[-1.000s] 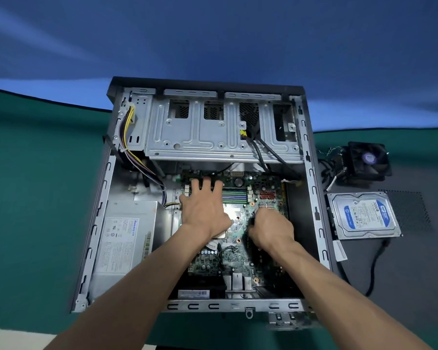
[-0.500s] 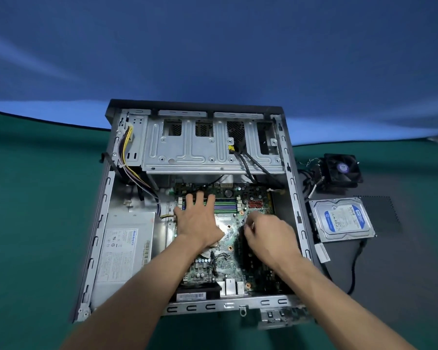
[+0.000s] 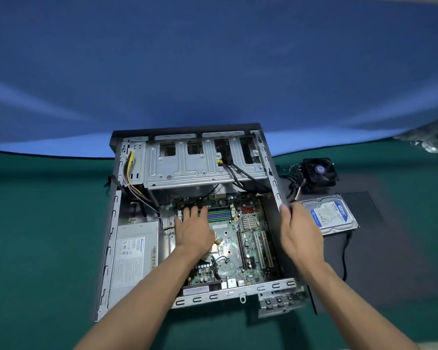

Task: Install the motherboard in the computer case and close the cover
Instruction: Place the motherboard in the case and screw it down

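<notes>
The open grey computer case point(image 3: 238, 295) lies on its side on the green table. The green motherboard point(image 3: 248, 238) sits inside on the case floor, right of the power supply point(image 3: 134, 256). My left hand point(image 3: 192, 233) presses flat on the board's left part, its straight fingers reaching the memory slots. My right hand point(image 3: 300, 233) is off the board and rests at the rim of the case's right wall, fingers fairly straight and blurred. The dark cover panel point(image 3: 379, 261) lies flat on the table to the right of the case.
A blue-labelled hard drive point(image 3: 329, 214) lies on the cover panel, with a black cable point(image 3: 345, 253) trailing from it. A black cooler fan point(image 3: 319, 171) sits behind it. The metal drive cage point(image 3: 202, 165) and loose cables overhang the board's far edge.
My right hand has lifted off the motherboard and moved right to the case's right wall. My left hand stays on the board. The camera has tilted up.
</notes>
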